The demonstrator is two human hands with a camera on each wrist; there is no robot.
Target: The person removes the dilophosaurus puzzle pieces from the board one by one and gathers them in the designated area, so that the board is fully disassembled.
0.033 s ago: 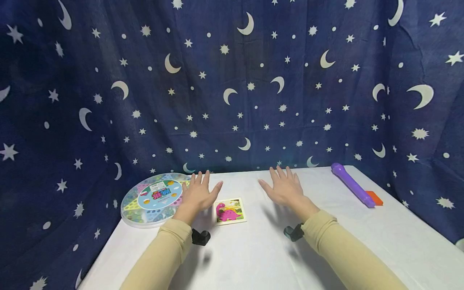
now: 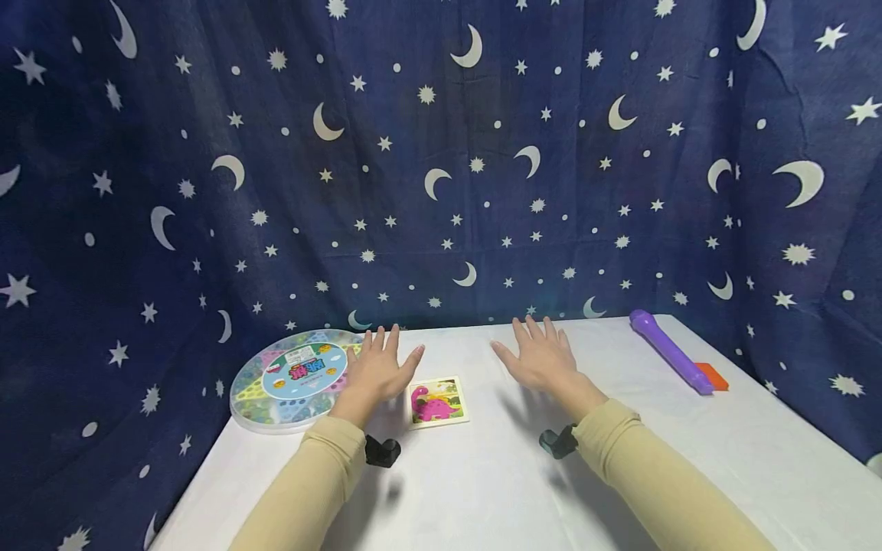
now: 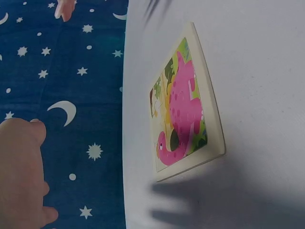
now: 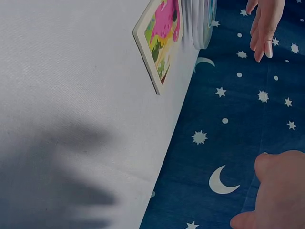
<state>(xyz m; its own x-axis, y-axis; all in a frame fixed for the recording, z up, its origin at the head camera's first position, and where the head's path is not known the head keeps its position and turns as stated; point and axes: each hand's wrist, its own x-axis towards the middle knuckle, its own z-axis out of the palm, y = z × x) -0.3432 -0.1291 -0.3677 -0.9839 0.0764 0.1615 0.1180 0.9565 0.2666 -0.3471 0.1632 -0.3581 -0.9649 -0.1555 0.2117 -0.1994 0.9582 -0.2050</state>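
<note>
Both hands hover over the white table, palms down with fingers spread, and hold nothing. My left hand (image 2: 375, 373) is between a round clear game box (image 2: 249, 386) and a small square dinosaur picture puzzle (image 2: 437, 402), overlapping the box's right edge in the head view. The puzzle shows a pink dinosaur in a pale frame and lies flat; the left wrist view has it close up. To the puzzle's right is my right hand (image 2: 542, 360), its shadow falling on the cloth. Part of the left hand (image 3: 21, 171) shows at the left wrist view's edge.
A purple microphone-shaped stick (image 2: 668, 350) lies at the table's right side, partly over an orange flat piece (image 2: 717, 376). A dark blue curtain (image 2: 386, 191) with moons and stars stands behind and beside the white table (image 2: 482, 490). Each wrist carries a small black mount.
</note>
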